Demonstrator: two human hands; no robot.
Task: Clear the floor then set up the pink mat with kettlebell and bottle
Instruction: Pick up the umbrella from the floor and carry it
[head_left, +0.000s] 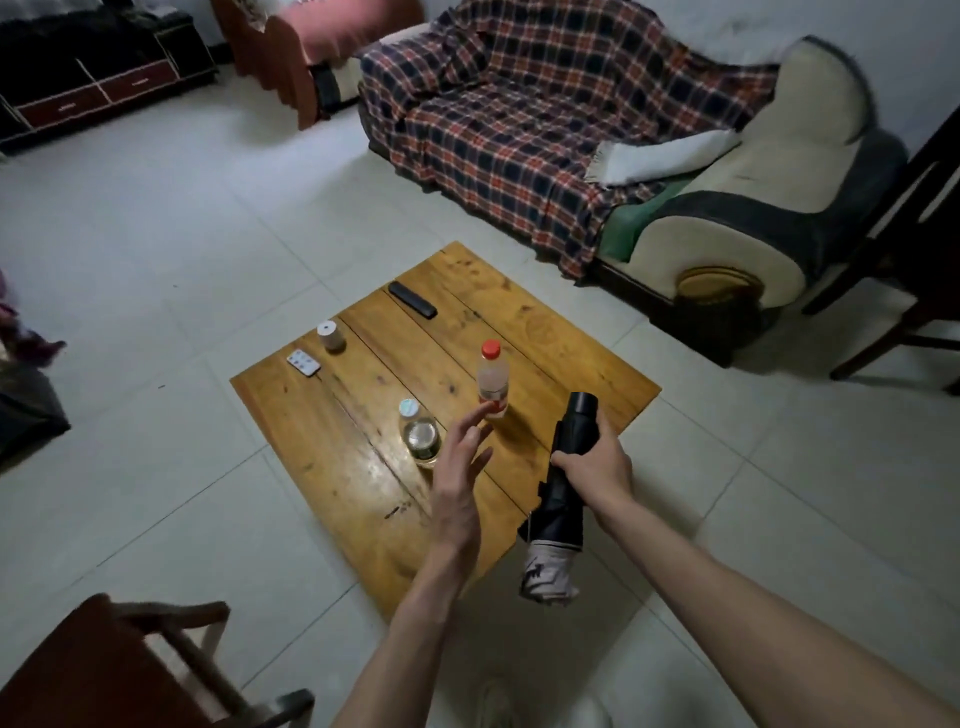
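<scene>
Our right hand (592, 462) curls round a folded black umbrella (563, 483), gripping it at the middle; its smooth cylindrical handle points toward the far side and its crumpled pale fabric end hangs down past the near edge of the table (322, 467). Our left hand (460, 467) is spread, fingers straight and slightly apart, holding nothing. Its fingertips reach toward the red-capped bottle (492, 382), which stands upright on the table just beyond them; whether a fingertip touches the bottle we cannot tell. That bottle is clear plastic with a red band low on its body. Just left of our left hand stands a squat, rounded clear bottle with a pale cap (418, 434), also upright.

The table is low and square, made of glossy, honey-coloured wooden planks with dark knots and seams. Toward its far left corner lie a small white remote (303, 362), a short white cylinder (331, 335) and a long black remote (413, 300). Pale square tiles cover the floor (156, 234). At the far right sits a cream and dark sofa (753, 208) draped with a red, navy and white plaid blanket (519, 130) and a white towel (665, 156). A dark wooden chair (104, 670) stands near left.
</scene>
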